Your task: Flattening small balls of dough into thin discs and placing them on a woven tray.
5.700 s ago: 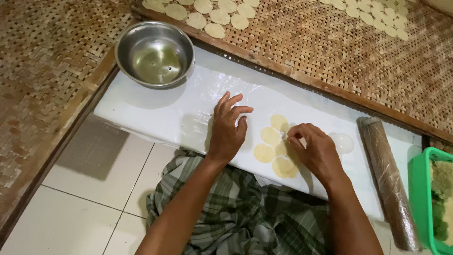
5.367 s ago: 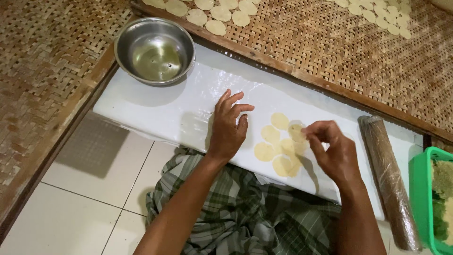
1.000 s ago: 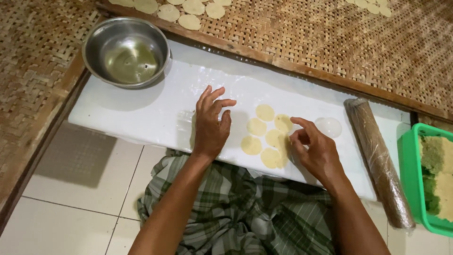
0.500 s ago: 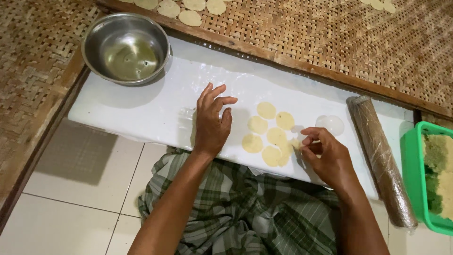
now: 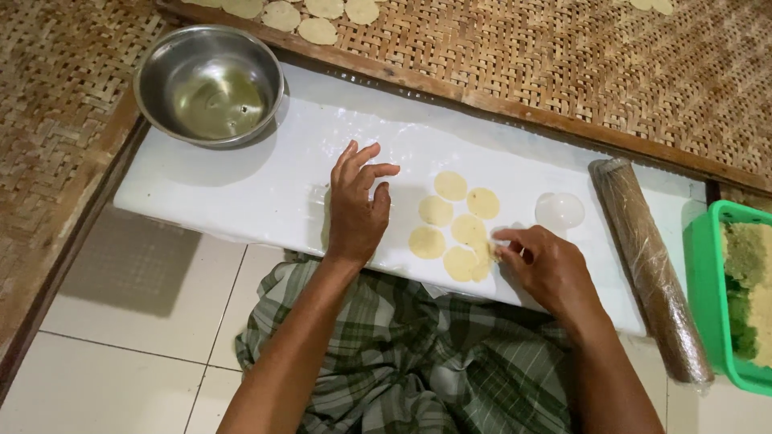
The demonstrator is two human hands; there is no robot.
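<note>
Since before, right hand [image 5: 547, 265] slid nearer, fingertips pinched on the near dough disc [image 5: 465, 264]; left hand [image 5: 355, 210] lies spread flat on the white board [image 5: 241, 193]; lifting slowly seems wise.

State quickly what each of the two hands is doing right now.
Left hand: open, palm flat on the white board, holding nothing.
Right hand: fingertips pinched at the edge of a dough disc.

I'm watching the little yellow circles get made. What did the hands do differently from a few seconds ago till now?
The right hand slid down and toward the person, so its fingers now pinch at the lower right edge of the yellow dough discs rather than reaching over them. The left hand stayed flat on the white board. The metal bowl, rolling pin and green tub stayed put.
</note>
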